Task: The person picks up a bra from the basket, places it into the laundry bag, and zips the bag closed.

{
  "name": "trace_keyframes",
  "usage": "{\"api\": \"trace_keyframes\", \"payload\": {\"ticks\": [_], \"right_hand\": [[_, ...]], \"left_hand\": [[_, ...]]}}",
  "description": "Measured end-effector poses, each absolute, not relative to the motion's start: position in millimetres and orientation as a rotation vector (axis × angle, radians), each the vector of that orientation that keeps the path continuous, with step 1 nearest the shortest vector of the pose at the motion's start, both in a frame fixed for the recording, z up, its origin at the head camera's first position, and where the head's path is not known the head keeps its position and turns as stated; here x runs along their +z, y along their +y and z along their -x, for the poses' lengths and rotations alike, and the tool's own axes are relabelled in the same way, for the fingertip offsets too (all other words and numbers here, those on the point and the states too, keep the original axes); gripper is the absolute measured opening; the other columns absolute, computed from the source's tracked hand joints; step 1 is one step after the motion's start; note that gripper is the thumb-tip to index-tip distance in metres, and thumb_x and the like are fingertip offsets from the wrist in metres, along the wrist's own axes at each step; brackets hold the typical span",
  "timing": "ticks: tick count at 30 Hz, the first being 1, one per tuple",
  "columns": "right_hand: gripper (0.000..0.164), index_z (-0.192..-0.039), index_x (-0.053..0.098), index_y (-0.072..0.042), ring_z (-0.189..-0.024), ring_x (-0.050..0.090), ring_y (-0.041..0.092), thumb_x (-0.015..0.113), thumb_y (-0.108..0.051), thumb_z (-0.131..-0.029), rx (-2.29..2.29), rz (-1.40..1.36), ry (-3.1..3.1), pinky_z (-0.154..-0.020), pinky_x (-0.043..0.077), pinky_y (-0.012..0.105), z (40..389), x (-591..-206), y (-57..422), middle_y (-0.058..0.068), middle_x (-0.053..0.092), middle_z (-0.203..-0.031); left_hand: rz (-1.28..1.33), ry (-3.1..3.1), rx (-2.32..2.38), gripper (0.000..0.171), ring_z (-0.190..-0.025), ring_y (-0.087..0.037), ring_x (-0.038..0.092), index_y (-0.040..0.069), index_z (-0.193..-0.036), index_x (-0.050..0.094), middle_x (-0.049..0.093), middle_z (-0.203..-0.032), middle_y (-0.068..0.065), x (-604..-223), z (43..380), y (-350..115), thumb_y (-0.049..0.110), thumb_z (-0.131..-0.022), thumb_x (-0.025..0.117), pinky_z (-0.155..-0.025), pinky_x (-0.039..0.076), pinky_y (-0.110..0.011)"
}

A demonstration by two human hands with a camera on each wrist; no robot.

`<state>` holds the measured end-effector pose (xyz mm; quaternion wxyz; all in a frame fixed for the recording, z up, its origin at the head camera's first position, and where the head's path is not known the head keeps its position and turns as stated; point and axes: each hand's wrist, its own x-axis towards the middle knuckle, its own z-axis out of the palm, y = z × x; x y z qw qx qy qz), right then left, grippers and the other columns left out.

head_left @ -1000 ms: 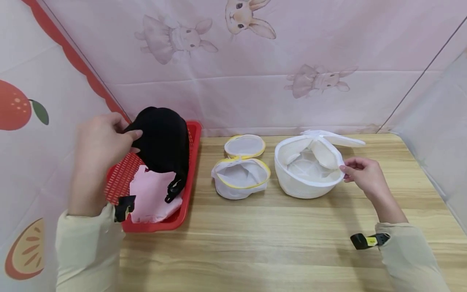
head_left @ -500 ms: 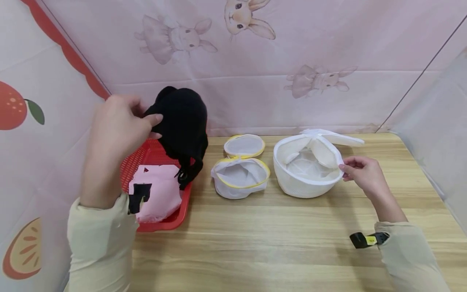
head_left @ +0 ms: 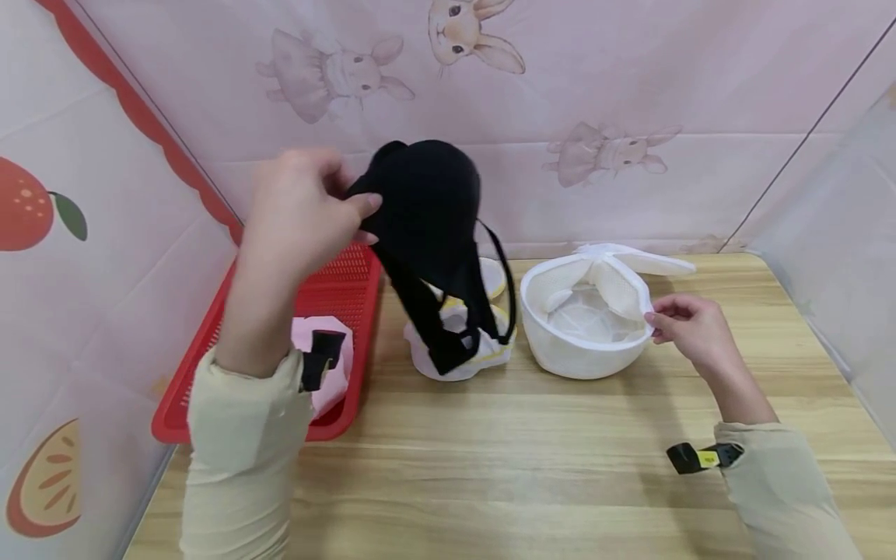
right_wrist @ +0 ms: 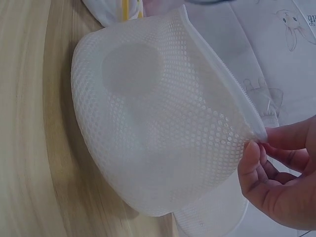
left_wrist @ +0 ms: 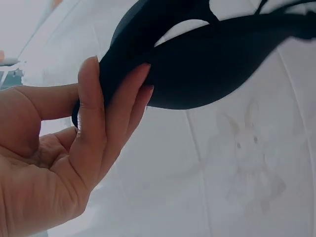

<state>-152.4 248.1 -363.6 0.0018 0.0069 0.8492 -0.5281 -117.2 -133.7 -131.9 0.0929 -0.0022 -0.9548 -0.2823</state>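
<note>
A black bra (head_left: 430, 210) hangs from my left hand (head_left: 301, 210), its straps dangling in front of a small mesh bag. In the left wrist view the thumb and fingers pinch the edge of the bra (left_wrist: 197, 69). My right hand (head_left: 689, 330) grips the rim of a white mesh laundry bag (head_left: 584, 354), whose lid is folded back at the rear. The right wrist view shows thumb and fingers pinching the zipper edge of that mesh bag (right_wrist: 143, 118). The bra is in the air, apart from the white bag and left of it.
A red plastic basket (head_left: 371, 350) stands at the left with a pink cloth item (head_left: 339, 381) in it, partly behind my left wrist. The small yellow-trimmed mesh bag (head_left: 423, 354) sits between basket and white bag, partly covered by the bra. A rabbit-print wall covering (head_left: 490, 93) rises behind the table.
My left hand has lifted the black bra up and to the right, from over the red basket to above the small mesh bag. The right hand stays at the white bag's rim.
</note>
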Motion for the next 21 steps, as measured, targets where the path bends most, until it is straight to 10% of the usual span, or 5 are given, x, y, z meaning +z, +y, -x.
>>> {"api": "trace_keyframes", "payload": {"ticks": [21], "right_hand": [[0.017, -0.099, 0.053, 0.017, -0.060, 0.057, 0.008, 0.055, 0.005, -0.087, -1.622, 0.086, 2.654, -0.055, 0.053, 0.024, 147.6, -363.5, 245.6, 0.005, 0.058, -0.075]], "left_hand": [[0.276, -2.703, -0.915, 0.016, -0.056, -0.003, 0.061, 0.007, -0.073, 0.055, 0.062, -0.081, 0.000, -111.3, 151.9, -44.6, 0.016, -0.085, 0.059, -0.063, 0.045, -0.022]]}}
